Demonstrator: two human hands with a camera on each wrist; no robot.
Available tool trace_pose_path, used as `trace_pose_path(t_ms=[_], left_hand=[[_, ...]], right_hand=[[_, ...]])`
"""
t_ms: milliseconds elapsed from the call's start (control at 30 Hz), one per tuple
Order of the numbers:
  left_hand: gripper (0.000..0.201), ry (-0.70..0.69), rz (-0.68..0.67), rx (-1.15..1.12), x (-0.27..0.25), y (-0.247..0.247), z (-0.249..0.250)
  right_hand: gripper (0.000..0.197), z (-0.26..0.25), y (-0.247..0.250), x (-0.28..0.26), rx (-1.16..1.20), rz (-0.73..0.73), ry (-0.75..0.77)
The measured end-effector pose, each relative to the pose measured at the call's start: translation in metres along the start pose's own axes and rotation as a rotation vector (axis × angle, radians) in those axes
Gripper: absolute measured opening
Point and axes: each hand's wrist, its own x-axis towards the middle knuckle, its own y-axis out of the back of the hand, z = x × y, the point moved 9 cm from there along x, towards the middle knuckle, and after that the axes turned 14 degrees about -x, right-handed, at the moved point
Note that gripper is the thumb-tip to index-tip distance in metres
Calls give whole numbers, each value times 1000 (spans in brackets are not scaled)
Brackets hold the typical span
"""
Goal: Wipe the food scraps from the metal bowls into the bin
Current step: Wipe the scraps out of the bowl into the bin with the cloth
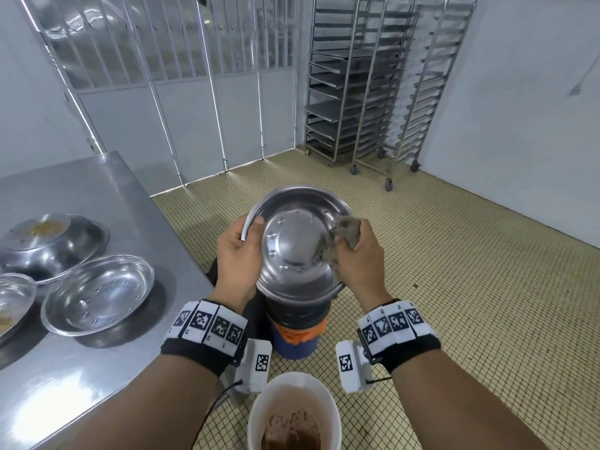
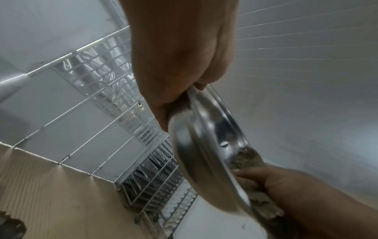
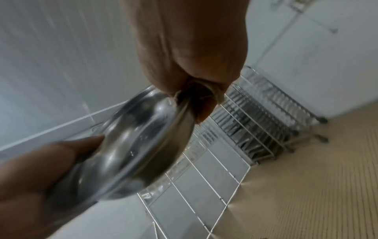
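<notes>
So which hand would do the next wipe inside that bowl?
The right hand, probably: it grips the cloth against the held bowl, while the left hand grips the rim, tilting it over the bin.

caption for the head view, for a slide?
Left hand tilts a metal bowl over the bin while the right hand wipes it with a rag.

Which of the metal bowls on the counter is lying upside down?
The back bowl, farthest from the person, is flipped over, with brownish scraps on its upturned base. The two nearer bowls, front and left-edge, sit open side up.
</notes>
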Motion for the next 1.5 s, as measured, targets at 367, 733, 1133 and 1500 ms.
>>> trace_pose_path(t_ms=[367,733,1133,1500], left_hand=[[24,52,-28,7,-8,-6,-12],[23,75,-366,270,4,-22,-16],[24,49,-229,62,-7,-18,-11],[26,16,-162,19,-2,-16,-3]], right_hand=[[18,-2,10,5,-58,-12,25],[18,-4,1,9,-201,-256,174],[10,8,11,-5,-71,-79,8],[20,14,4,-14,-98,-68,-35]])
